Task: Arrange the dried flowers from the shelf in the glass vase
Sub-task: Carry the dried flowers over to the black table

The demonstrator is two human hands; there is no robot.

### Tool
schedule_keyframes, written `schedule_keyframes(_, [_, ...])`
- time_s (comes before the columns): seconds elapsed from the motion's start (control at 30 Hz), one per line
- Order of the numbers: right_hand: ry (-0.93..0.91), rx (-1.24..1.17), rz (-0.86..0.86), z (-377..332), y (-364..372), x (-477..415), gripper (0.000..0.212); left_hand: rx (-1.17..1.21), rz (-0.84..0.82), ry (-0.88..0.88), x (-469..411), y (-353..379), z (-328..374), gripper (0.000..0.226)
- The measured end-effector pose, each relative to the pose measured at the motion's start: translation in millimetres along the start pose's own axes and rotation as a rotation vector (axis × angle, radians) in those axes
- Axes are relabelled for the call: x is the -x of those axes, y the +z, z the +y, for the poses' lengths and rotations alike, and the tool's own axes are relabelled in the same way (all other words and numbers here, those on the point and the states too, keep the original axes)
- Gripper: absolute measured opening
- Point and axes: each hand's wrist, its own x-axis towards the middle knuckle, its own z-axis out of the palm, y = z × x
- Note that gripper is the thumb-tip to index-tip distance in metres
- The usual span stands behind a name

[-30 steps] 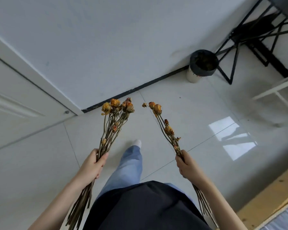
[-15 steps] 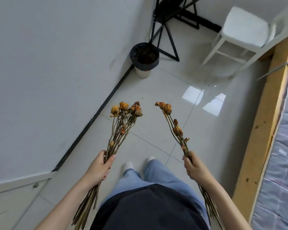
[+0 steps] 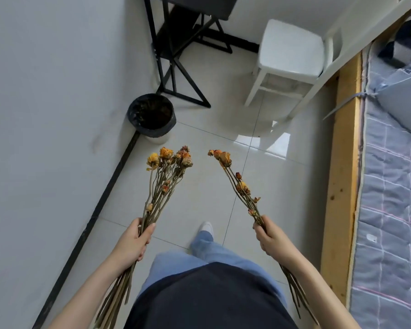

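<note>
The left hand (image 3: 134,241) grips a thick flower bunch (image 3: 161,186) and the right hand (image 3: 269,236) a thin flower bunch (image 3: 240,186) above the floor; no vase visible; brittle heads risk shedding if knocked.

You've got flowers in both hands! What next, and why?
Probably move the right bunch beside the left bunch so one hand can hold all: the left hand and right hand each grip stems, and no vase shows here.

Orange-yellow dried flowers (image 3: 166,153), white stool (image 3: 291,47), black bin (image 3: 157,130), blue-grey checked mattress (image 3: 389,222).
</note>
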Motion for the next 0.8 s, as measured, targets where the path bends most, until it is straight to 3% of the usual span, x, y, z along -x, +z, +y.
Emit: schedule_keyframes(0.8, [0.077, -0.175, 0.146, -137.1, -240.6, -278.2, 0.015, -0.143, -0.14, 0.122, -299.2, 49.2, 339.8, 0.008])
